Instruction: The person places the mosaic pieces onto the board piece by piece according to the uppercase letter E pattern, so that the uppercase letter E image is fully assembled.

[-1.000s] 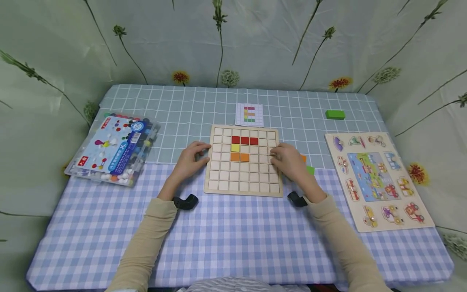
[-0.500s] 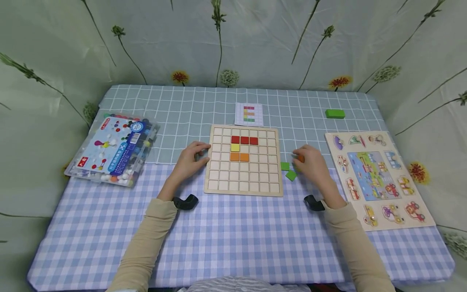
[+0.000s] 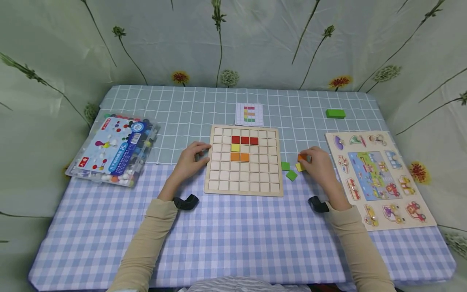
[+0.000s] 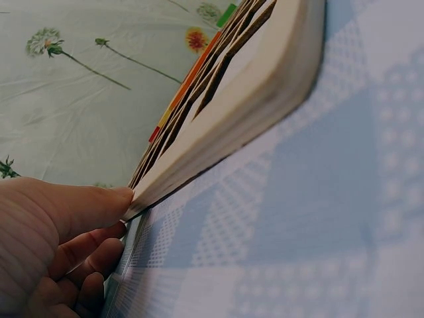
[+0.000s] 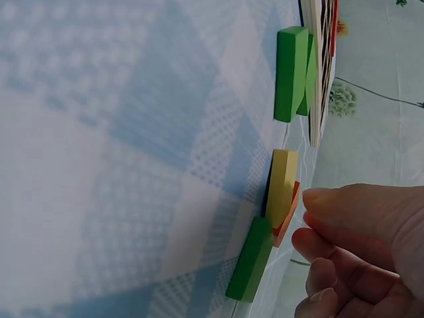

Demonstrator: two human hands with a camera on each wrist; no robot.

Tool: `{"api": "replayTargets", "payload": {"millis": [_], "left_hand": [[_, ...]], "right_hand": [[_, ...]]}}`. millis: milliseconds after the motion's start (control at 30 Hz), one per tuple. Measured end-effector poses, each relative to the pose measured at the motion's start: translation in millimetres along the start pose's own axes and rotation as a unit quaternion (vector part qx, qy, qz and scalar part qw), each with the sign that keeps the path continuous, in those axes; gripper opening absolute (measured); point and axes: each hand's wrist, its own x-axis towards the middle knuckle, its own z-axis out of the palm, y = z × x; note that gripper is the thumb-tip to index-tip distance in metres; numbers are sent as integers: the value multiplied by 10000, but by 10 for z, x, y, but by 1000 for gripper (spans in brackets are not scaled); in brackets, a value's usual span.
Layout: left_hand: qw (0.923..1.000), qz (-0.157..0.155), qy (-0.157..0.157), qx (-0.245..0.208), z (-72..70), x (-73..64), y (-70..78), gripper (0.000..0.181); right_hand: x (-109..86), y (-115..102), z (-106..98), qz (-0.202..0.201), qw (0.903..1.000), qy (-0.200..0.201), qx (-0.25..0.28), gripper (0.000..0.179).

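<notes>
A wooden grid board (image 3: 220, 178) lies on the table with red tiles (image 3: 245, 140), a yellow tile (image 3: 235, 147) and orange tiles (image 3: 239, 157) in its cells. My left hand (image 3: 189, 160) touches its left edge with thumb and index fingertips; the left wrist view shows the thumb (image 4: 99, 209) at the board's side. My right hand (image 3: 318, 164) is right of the board, thumb and bent fingers just beside a tilted loose orange tile (image 5: 288, 218). Around that tile are a loose yellow tile (image 5: 281, 185) and a green tile (image 5: 250, 258); two more green tiles (image 3: 291, 175) lie nearer the board.
Behind the board lies a pattern card (image 3: 249, 114) printed with coloured squares. A case of coloured balls (image 3: 113, 148) is at the left, a wooden picture puzzle (image 3: 379, 182) at the right. A green block (image 3: 335, 114) stands at the back right.
My right hand has left the board's right edge and moved right to the loose tiles. The loose yellow tile now shows beside its fingers. My left hand stays at the board's left edge.
</notes>
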Motion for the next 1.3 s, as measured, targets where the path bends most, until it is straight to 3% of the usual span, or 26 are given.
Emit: {"api": "replayTargets", "payload": {"millis": [367, 667, 933, 1300], "left_hand": [[10000, 26, 31, -17, -2, -5, -3, 39], [10000, 1, 20, -32, -6, -5, 0, 39], [10000, 38, -21, -33, -4, -9, 8, 39], [10000, 55, -18, -9, -11, -12, 4, 39]], "right_hand": [[2, 16, -10, 186, 9997, -94, -92, 27], [58, -52, -35, 390, 9973, -625, -1, 31], [92, -95, -1, -15, 9975, -602, -372, 32], [157, -305, 62, -660, 9962, -402, -408, 26]]}}
